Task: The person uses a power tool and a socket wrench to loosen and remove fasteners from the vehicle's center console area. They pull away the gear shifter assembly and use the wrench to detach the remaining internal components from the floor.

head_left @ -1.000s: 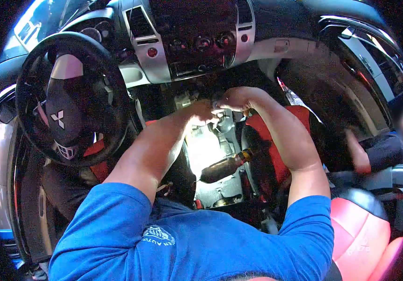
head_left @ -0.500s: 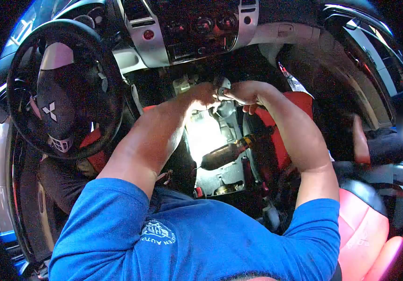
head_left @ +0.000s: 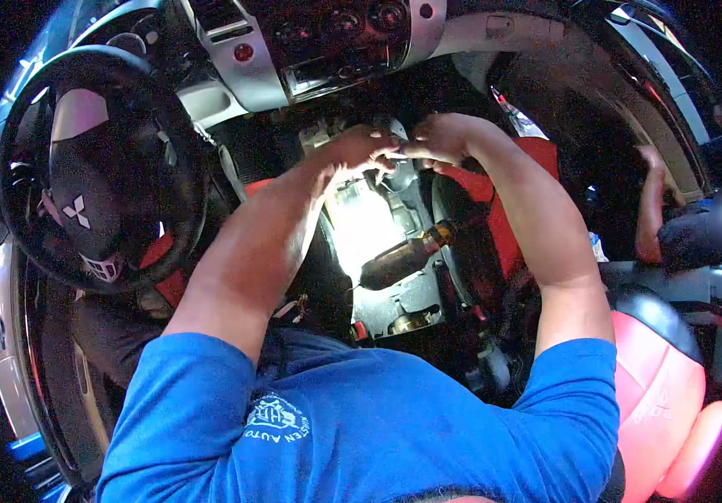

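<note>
Both bare arms are reaching forward from the short sleeves of a blue T-shirt (head_left: pixel 378 411) and are converging over the brightly lit pale-grey metal floor section (head_left: pixel 407 302) between the front seats. The left forearm is slanting upward and inward, and the left hand (head_left: pixel 363 149) is bending over at the wrist, its fingers curling down toward a small, pale, slender piece (head_left: pixel 396 155) at the meeting point of the hands. The right elbow is bowing outward, the right forearm is angling back toward the middle, and the right hand (head_left: pixel 445 138) is turning inward with its thumb side and fingers pointing at the left fingertips. The fingertips are coming together so closely around the slender piece that it is impossible to tell which hand is gripping it, or how tightly either is closing. Below the hands, a dark, elongated cylinder with a yellow-and-black band (head_left: pixel 394 266) is lying at a slant across the metal section, its banded end pointing toward the red-and-black seat (head_left: pixel 503 226) on the right. A black steering wheel with a silver emblem (head_left: pixel 80 210) is standing at left, while another person's bare forearm (head_left: pixel 651 205) is showing at far right, well apart from both hands.
</note>
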Tool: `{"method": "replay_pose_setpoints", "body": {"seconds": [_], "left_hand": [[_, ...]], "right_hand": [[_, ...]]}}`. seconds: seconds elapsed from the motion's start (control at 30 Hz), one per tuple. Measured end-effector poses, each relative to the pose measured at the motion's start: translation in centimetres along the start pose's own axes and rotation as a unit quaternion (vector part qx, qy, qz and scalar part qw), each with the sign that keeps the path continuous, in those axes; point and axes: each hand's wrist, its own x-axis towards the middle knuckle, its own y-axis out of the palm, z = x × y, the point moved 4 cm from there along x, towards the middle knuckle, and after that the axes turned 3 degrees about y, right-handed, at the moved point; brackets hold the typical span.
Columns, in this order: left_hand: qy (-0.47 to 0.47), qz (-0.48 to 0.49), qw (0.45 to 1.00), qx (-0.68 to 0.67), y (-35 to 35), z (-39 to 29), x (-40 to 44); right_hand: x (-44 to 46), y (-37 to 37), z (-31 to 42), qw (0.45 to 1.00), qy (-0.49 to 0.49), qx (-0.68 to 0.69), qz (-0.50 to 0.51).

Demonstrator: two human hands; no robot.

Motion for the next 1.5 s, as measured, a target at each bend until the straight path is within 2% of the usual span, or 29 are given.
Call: {"method": "replay_pose_setpoints", "body": {"seconds": [0.03, 0.07, 0.1, 0.13, 0.17, 0.2, 0.23, 0.27, 0.3, 0.37, 0.4, 0.47, 0.57, 0.6, 0.7, 0.8, 1.0, 1.1, 1.23, 1.4, 1.47, 1.5], "left_hand": [[0.079, 0.012, 0.969, 0.235, -0.1, -0.1, 0.6], [0.092, 0.007, 0.953, 0.288, -0.1, 0.3, 1.2], [0.106, 0.0, 0.935, 0.339, -0.2, 0.7, 1.8], [0.055, -0.02, 0.973, 0.222, -0.5, 1.1, 1.9], [0.057, -0.026, 0.963, 0.262, -0.7, 0.9, 1.7], [0.059, -0.032, 0.951, 0.301, -0.8, 0.7, 1.4], [0.06, -0.039, 0.938, 0.34, -1.0, 0.5, 1.2], [0.002, -0.053, 0.981, 0.186, -1.2, 0.5, 1.4], [0.057, -0.06, 0.965, 0.25, -1.1, -0.4, 1.4], [0.137, -0.068, 0.928, 0.339, -0.4, -0.9, 1.8], [0.11, -0.033, 0.937, 0.33, -0.1, -1.8, 2.0], [0.109, 0.035, 0.94, 0.32, 1.2, -3.8, 1.9], [0.034, 0.11, 0.823, 0.556, 2.5, -4.7, 3.6], [0.027, 0.105, 0.813, 0.571, 2.6, -4.9, 3.8], [0.014, 0.101, 0.769, 0.631, 2.7, -5.6, 3.4], [0.05, 0.08, 0.771, 0.629, 2.3, -4.4, 3.7], [0.059, 0.101, 0.747, 0.654, 2.7, -5.6, 3.1], [0.063, 0.096, 0.746, 0.656, 2.5, -5.2, 3.3], [0.098, 0.096, 0.754, 0.642, 2.0, -4.6, 3.5], [0.071, 0.135, 0.733, 0.663, 1.5, -3.1, 3.2], [0.065, 0.141, 0.724, 0.672, 1.8, -3.8, 4.2], [0.052, 0.124, 0.737, 0.662, 2.4, -5.4, 3.2]], "right_hand": [[-1.3, -0.2, -0.5, 0.994, -0.003, -0.098, -0.04], [-2.1, 0.0, -1.5, 0.978, -0.006, -0.194, -0.076], [-2.6, 0.4, -3.5, 0.985, -0.032, -0.132, -0.108], [-3.0, 1.3, -6.1, 0.986, -0.056, -0.064, -0.14], [-3.1, 2.1, -7.9, 0.981, -0.078, 0.005, -0.175], [-2.6, 3.3, -9.1, 0.979, -0.071, 0.099, -0.164], [-2.1, 4.8, -10.3, 0.967, -0.062, 0.192, -0.152], [-1.9, 6.1, -11.2, 0.947, -0.051, 0.285, -0.139], [-3.1, 6.7, -9.9, 0.917, -0.093, 0.346, -0.178], [-3.1, 8.0, -10.3, 0.915, -0.108, 0.304, -0.243], [-3.6, 8.2, -10.1, 0.911, -0.114, 0.283, -0.277], [-5.7, 7.4, -8.8, 0.926, -0.054, 0.243, -0.285], [-5.9, 6.8, -8.7, 0.933, -0.017, 0.175, -0.314], [-5.5, 7.0, -8.9, 0.934, -0.016, 0.153, -0.324], [-5.0, 8.0, -8.1, 0.871, -0.057, 0.2, -0.445], [-5.0, 8.7, -7.9, 0.87, -0.025, 0.236, -0.433], [-5.4, 9.3, -7.5, 0.827, -0.071, 0.246, -0.5], [-5.6, 9.5, -7.5, 0.843, -0.049, 0.241, -0.479], [-5.3, 9.8, -7.2, 0.823, -0.067, 0.258, -0.501], [-5.7, 10.1, -6.8, 0.809, -0.094, 0.215, -0.539], [-5.5, 9.8, -7.4, 0.842, -0.046, 0.222, -0.49], [-5.6, 9.8, -7.4, 0.858, -0.02, 0.223, -0.462]]}}
